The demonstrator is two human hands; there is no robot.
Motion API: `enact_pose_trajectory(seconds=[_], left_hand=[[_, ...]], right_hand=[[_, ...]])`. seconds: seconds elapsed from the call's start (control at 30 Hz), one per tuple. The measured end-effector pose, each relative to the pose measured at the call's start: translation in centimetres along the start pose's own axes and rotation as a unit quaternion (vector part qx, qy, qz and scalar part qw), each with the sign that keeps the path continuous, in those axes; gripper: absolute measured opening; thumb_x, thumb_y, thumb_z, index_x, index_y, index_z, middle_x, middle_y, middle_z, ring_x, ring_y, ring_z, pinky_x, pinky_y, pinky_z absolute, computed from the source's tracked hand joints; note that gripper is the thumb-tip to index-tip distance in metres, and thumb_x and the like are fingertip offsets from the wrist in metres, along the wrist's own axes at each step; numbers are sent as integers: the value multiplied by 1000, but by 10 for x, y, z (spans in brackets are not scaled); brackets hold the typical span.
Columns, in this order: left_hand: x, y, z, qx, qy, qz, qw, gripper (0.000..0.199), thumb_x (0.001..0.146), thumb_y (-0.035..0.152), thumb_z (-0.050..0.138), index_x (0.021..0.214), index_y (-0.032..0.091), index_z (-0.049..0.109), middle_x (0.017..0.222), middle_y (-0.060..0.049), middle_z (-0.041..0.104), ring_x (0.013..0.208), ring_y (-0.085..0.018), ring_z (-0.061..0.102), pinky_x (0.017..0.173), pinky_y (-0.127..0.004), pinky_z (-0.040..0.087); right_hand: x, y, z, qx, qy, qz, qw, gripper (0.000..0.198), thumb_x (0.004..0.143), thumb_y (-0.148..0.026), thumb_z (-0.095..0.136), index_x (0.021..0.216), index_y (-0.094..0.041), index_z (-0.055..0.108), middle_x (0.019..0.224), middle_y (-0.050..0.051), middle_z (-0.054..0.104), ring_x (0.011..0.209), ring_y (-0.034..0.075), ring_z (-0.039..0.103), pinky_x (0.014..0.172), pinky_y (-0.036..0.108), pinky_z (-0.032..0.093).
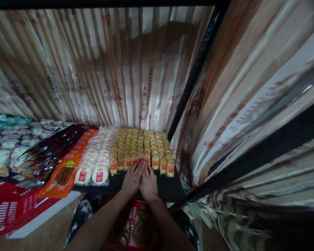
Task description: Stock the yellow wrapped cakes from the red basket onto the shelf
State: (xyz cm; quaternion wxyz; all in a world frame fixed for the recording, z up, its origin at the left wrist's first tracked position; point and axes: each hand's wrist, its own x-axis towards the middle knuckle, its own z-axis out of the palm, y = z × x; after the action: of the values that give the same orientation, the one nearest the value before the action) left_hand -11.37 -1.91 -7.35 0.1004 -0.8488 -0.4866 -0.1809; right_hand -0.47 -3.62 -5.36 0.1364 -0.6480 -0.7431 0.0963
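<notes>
At lower centre the shelf (170, 190) is matt black and smooth. The small yellow packs (141, 146) and round white packs (94, 164) wear glossy clear plastic wrap. The orange packets (68, 170) are shiny printed film. Across the upper frame, the striped curtain (107, 69) has a satin sheen.

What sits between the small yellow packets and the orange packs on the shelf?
Head view: rows of round white packets with red labels lie between the small yellow packets and the orange packs.
</notes>
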Motion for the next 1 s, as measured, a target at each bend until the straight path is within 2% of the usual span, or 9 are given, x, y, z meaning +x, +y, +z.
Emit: enact_pose_trajectory(seconds=[0.23, 0.37, 0.57, 0.77, 0.87, 1.0], left_hand=[[3, 2, 4, 38, 7, 30, 999, 54, 89, 17, 34, 142, 20, 25, 147, -1, 28, 131, -23, 31, 100, -39, 35], [7, 2, 9, 60, 7, 49, 997, 54, 89, 15, 30, 142, 17, 23, 147, -5, 28, 133, -21, 28, 100, -37, 34], [9, -2, 3, 22, -12, 41, 999, 51, 90, 21, 32, 141, 17, 26, 148, -7, 26, 133, -20, 28, 99, -35, 34], [10, -3, -5, -26, -23, 23, 999, 50, 87, 18, 37, 137, 16, 34, 147, -6, 28, 131, -20, 29, 99, -35, 33], [9, -2, -3, -28, -19, 22, 999, 52, 86, 16, 37, 137, 16, 34, 147, -5, 28, 131, -20, 29, 100, -35, 33], [9, -2, -2, -20, -8, 19, 1000, 52, 85, 14, 37, 137, 17, 34, 147, -6, 29, 131, -20, 30, 99, -35, 33]], right_hand=[[-2, 4, 3, -6, -6, 1, 1000, 52, 87, -18, 31, 139, -12, 31, 146, 5, 31, 137, 20, 15, 104, 35, 26], [-2, 4, 2, 0, -14, 5, 1000, 51, 87, -17, 30, 138, -11, 33, 147, 7, 28, 138, 20, 14, 106, 34, 23], [-1, 5, 2, 11, 5, -5, 1000, 52, 86, -18, 33, 138, -11, 33, 147, 6, 29, 138, 19, 14, 105, 34, 27], [-4, 13, 15, 82, 96, -26, 992, 50, 82, -8, 29, 127, -7, 50, 136, 9, 47, 133, 17, 28, 107, 33, 29], [-6, 18, 18, 108, 173, -11, 979, 49, 81, -8, 28, 125, -5, 51, 141, 11, 38, 135, 17, 23, 109, 35, 28], [-3, 20, 20, 133, 237, 37, 962, 53, 83, -12, 27, 136, -5, 35, 148, 13, 25, 137, 18, 17, 109, 40, 26]])
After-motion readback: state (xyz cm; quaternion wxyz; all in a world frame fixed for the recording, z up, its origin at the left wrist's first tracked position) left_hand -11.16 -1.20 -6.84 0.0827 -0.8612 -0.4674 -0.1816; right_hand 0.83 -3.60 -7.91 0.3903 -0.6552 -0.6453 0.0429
